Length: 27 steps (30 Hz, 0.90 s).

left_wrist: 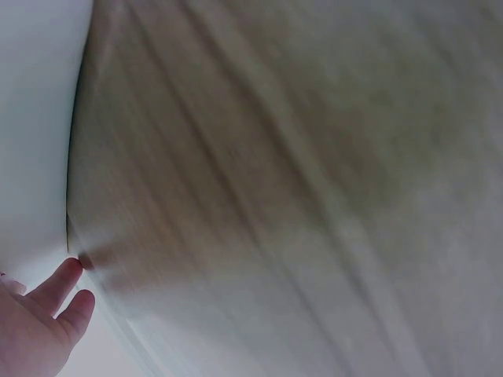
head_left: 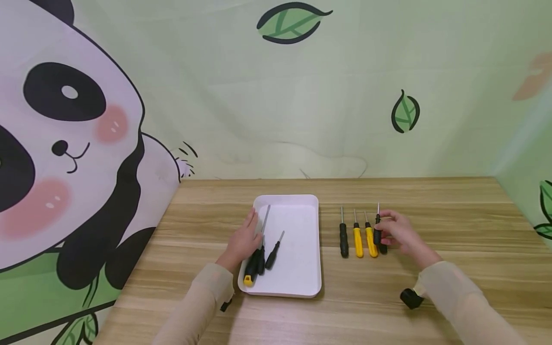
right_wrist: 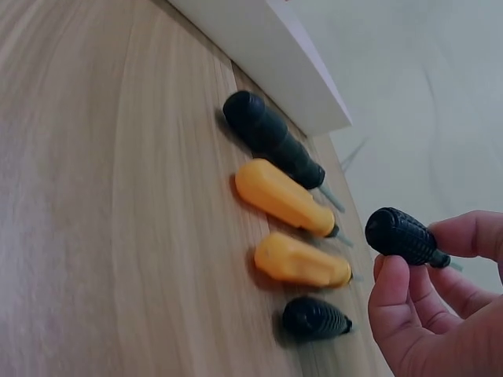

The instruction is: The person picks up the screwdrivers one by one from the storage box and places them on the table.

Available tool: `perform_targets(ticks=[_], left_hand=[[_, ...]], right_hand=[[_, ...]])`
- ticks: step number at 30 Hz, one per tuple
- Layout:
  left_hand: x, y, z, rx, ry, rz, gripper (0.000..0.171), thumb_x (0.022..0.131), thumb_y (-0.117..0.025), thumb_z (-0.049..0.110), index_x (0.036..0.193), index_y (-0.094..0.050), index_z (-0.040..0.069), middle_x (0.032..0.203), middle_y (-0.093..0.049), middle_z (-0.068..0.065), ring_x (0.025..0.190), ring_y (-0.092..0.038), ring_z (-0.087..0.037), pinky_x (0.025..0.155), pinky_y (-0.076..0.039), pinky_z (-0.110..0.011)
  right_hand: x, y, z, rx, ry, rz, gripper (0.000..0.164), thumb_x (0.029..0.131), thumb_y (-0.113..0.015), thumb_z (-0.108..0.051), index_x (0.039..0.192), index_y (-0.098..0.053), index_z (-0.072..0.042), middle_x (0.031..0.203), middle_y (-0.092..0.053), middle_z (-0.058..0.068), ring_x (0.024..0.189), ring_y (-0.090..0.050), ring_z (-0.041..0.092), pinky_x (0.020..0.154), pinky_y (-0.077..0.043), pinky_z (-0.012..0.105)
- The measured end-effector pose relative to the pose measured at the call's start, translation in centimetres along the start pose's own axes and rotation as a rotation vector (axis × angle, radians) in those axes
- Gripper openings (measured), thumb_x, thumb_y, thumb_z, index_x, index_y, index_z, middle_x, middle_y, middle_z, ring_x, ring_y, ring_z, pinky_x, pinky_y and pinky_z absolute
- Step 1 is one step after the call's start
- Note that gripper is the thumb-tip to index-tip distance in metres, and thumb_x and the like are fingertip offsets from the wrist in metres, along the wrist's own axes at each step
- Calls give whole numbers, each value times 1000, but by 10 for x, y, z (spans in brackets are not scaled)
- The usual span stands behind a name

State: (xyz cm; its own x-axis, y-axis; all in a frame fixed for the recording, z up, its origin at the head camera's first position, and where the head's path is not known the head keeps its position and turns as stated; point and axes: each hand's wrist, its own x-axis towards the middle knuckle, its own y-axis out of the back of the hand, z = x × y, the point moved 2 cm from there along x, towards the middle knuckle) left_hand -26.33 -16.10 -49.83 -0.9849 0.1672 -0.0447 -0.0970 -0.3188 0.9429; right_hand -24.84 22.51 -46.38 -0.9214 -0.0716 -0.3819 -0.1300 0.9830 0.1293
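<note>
My right hand point(head_left: 397, 230) pinches a small black screwdriver point(right_wrist: 399, 234) by its handle, lifted over the table with its shaft pointing away. Under it lies another black-handled screwdriver point(right_wrist: 314, 318), mostly hidden in the head view. To its left, two yellow-handled screwdrivers, one point(head_left: 358, 242) beside the other point(head_left: 371, 241), and a longer black one point(head_left: 343, 239) lie in a row. My left hand point(head_left: 244, 241) rests at the left rim of the white tray point(head_left: 297, 280), fingers straight. Inside the tray lie a long black-and-yellow screwdriver point(head_left: 251, 268) and two smaller black ones, one of them angled point(head_left: 272, 255).
The wooden table point(head_left: 474, 215) ends at a backdrop point(head_left: 241, 96) printed with a panda and leaves. A black wrist camera point(head_left: 411, 298) sits below the right wrist, close over the tabletop.
</note>
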Motion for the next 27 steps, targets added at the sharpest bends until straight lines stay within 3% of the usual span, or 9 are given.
perform_targets(ticks=[9,27], left_hand=[[0,-1,0,-3,3,-4,61,89,-42,26,141,-18,7,150,-8,-2,102,-52,-27,80,-46,-38],[1,-1,-1,18,-8,7,60,89,-42,26,141,-20,6,150,-10,-3,90,-54,-25,63,-43,-31]], right_hand=[[2,12,6,-31,-24,-16,54,83,-51,-7,131,-27,3,77,-53,-7,62,-51,8,55,-49,22],[8,27,20,-122,-58,8,48,81,-50,-2,124,-31,7,67,-50,-4,55,-48,8,50,-46,23]])
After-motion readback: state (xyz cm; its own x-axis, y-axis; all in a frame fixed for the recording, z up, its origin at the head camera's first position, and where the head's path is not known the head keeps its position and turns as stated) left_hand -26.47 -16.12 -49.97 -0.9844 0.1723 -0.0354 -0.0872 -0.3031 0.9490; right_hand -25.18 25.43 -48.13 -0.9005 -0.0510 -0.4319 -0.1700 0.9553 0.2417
